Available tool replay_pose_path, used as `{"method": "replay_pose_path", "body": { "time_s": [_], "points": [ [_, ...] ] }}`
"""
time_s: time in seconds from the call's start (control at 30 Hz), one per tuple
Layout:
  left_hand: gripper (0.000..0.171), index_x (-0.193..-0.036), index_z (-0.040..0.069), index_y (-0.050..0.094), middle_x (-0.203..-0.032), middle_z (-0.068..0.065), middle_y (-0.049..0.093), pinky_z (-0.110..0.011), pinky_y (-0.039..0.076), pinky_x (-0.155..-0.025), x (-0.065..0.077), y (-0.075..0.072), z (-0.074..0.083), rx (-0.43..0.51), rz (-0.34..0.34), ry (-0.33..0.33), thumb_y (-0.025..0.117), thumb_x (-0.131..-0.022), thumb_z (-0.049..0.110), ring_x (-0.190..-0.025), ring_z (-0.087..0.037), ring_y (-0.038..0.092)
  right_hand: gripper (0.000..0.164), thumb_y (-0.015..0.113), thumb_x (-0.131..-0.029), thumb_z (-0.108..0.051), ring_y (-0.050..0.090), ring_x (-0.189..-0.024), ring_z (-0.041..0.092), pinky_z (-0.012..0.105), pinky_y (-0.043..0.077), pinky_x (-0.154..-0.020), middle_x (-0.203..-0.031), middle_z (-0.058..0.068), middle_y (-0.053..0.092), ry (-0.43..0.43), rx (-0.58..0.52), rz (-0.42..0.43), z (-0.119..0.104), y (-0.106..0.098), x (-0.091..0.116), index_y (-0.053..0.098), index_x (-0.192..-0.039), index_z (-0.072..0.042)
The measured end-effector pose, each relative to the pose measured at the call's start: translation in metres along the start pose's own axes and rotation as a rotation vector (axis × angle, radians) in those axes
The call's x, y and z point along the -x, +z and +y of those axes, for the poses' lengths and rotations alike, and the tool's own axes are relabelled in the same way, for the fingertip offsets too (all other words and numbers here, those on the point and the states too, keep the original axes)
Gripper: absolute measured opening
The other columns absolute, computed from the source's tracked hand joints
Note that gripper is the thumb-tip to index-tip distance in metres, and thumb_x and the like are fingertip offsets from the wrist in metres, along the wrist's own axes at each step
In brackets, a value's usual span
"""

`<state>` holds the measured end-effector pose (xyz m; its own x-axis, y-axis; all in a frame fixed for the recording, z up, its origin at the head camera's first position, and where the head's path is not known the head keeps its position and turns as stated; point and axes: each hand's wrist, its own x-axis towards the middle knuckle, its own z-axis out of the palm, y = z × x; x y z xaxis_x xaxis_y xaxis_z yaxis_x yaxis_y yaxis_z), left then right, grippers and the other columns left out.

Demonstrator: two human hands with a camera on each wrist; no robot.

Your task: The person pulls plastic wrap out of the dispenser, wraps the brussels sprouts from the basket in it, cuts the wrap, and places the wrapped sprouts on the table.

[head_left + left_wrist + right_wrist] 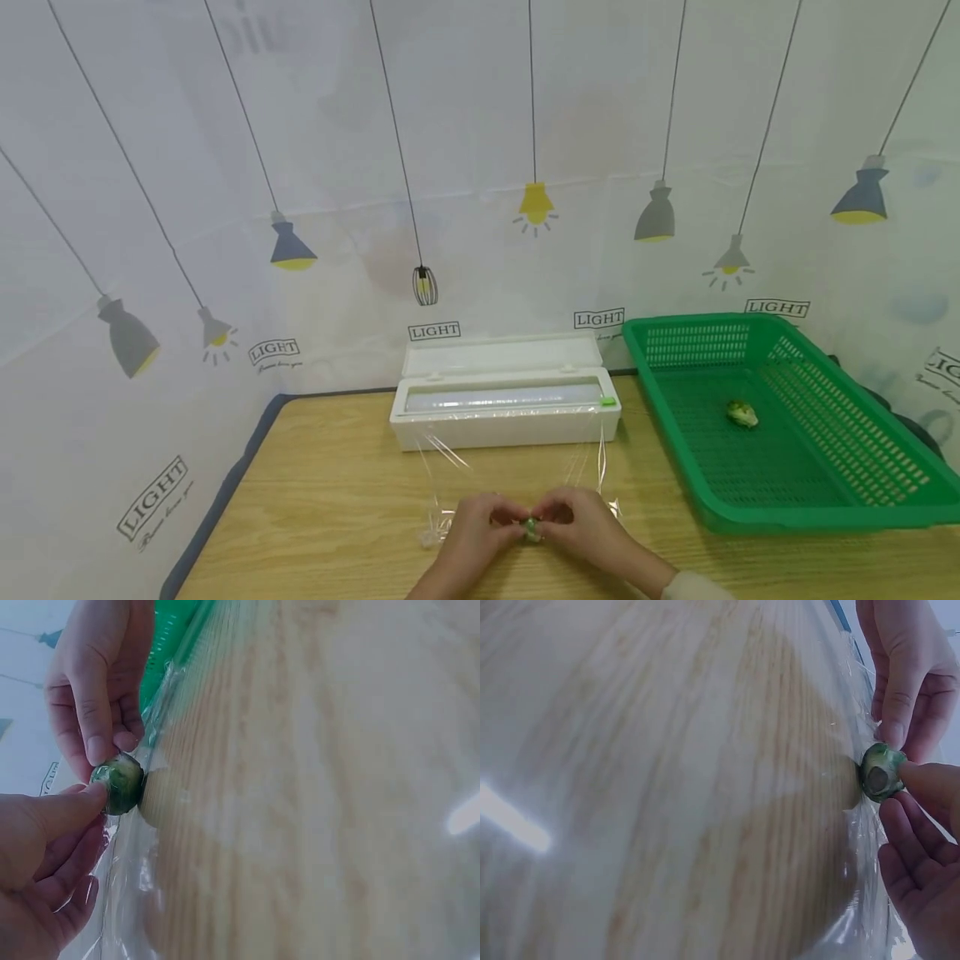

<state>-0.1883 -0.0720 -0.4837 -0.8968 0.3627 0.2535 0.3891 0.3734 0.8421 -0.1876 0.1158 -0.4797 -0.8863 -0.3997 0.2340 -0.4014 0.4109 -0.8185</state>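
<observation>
At the table's [322, 475] back edge, right of its back left corner, stands the white box [427, 435] with its lid [495, 358] up and a roll [502, 397] inside; clear film [517, 468] runs from it toward the table's near side, its front end bunched and shiny. Over that end, the left hand's [474, 532] thumb and fingers are clamped on one side of the small green sprout [532, 531], which sits between the hands, well in front of the box. The right hand [587, 527] pinches it from the other side. Further right, the green basket [678, 454] takes up the table's back right corner, with another sprout [742, 414] on its floor. To manage this hold well, I would keep both pinches light and level, grip with fingertips only, and leave the film between box and hands flat, so that it neither tears nor clings to itself. The left wrist view shows the sprout's pale, leafy side, and the right wrist view its round cut end [879, 778]; the head view, where fingers hide most of it, gives neither. Whether film already covers the sprout, I cannot tell.
</observation>
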Motion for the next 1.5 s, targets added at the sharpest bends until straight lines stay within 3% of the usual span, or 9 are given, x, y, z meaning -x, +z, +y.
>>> {"method": "replay_pose_path", "body": {
  "time_s": [0.3,0.5,0.6,0.73,0.9,1.2,1.4,1.5],
  "points": [
    [0.014,-0.085,0.004,0.071,-0.079,-0.002,0.069,-0.019,0.048,-0.064,-0.007,-0.001,0.000,0.047,-0.015,-0.052,0.075,-0.072,0.004,-0.072,-0.007,0.060,0.017,0.075,-0.072,-0.006,0.054,-0.065,0.006,0.022,0.048,-0.058,-0.073,-0.001,0.061,0.027,-0.038,-0.048,0.005,-0.002,-0.006,0.065,-0.085,-0.004],
    [0.015,-0.088,0.005,0.071,-0.081,0.000,0.069,-0.019,0.048,-0.062,-0.010,-0.001,-0.001,0.012,-0.034,-0.065,0.074,-0.073,0.008,-0.068,-0.003,0.057,0.017,0.074,-0.074,-0.008,0.054,-0.066,0.006,0.022,0.048,-0.059,-0.074,-0.002,0.061,0.031,-0.025,-0.071,0.007,-0.004,-0.010,0.066,-0.088,-0.002],
    [0.020,-0.092,0.005,0.070,-0.083,0.002,0.067,-0.020,0.048,-0.064,-0.007,0.005,0.001,0.021,-0.066,-0.072,0.075,-0.072,0.007,-0.071,-0.004,0.056,0.016,0.074,-0.075,-0.009,0.055,-0.066,0.006,0.022,0.048,-0.060,-0.074,-0.002,0.062,0.040,-0.011,-0.090,0.009,-0.011,-0.005,0.068,-0.089,-0.002],
    [0.026,-0.095,0.004,0.069,-0.084,0.002,0.066,-0.021,0.048,-0.066,-0.008,0.008,0.001,0.001,-0.077,-0.054,0.077,-0.070,0.007,-0.074,-0.007,0.057,0.016,0.071,-0.078,-0.010,0.056,-0.069,0.007,0.022,0.048,-0.063,-0.079,0.001,0.065,0.038,0.006,-0.109,0.010,-0.016,-0.005,0.069,-0.092,0.000],
    [0.020,-0.093,0.004,0.069,-0.082,0.000,0.066,-0.022,0.048,-0.066,-0.016,0.003,0.001,-0.062,-0.063,-0.037,0.074,-0.074,0.008,-0.073,-0.007,0.057,0.017,0.066,-0.083,-0.010,0.059,-0.076,0.010,0.022,0.048,-0.068,-0.087,0.005,0.067,0.025,0.031,-0.122,0.006,-0.016,-0.012,0.068,-0.096,0.002],
    [0.019,-0.096,0.002,0.068,-0.089,-0.002,0.064,-0.023,0.048,-0.070,-0.020,-0.011,0.004,-0.099,-0.137,-0.045,0.071,-0.078,0.009,-0.079,-0.012,0.058,0.023,0.071,-0.077,-0.003,0.056,-0.069,0.009,0.021,0.048,-0.062,-0.079,0.003,0.064,0.064,-0.001,-0.129,0.004,-0.007,-0.018,0.067,-0.098,0.003],
    [0.029,-0.098,-0.001,0.065,-0.088,-0.005,0.062,-0.026,0.049,-0.071,-0.021,-0.006,0.002,-0.117,-0.096,0.032,0.075,-0.071,0.002,-0.079,-0.018,0.059,0.021,0.068,-0.078,-0.001,0.057,-0.072,0.010,0.022,0.048,-0.065,-0.082,0.006,0.065,0.042,0.023,-0.125,0.003,-0.009,-0.018,0.066,-0.098,0.004],
    [0.025,-0.095,0.001,0.066,-0.089,-0.005,0.065,-0.027,0.049,-0.072,-0.024,-0.001,0.002,-0.135,-0.074,0.058,0.075,-0.072,0.004,-0.080,-0.018,0.060,0.022,0.068,-0.079,-0.002,0.056,-0.072,0.009,0.021,0.048,-0.065,-0.082,0.004,0.065,0.067,0.047,-0.125,0.003,-0.014,-0.017,0.066,-0.100,0.003]
  ]
}}
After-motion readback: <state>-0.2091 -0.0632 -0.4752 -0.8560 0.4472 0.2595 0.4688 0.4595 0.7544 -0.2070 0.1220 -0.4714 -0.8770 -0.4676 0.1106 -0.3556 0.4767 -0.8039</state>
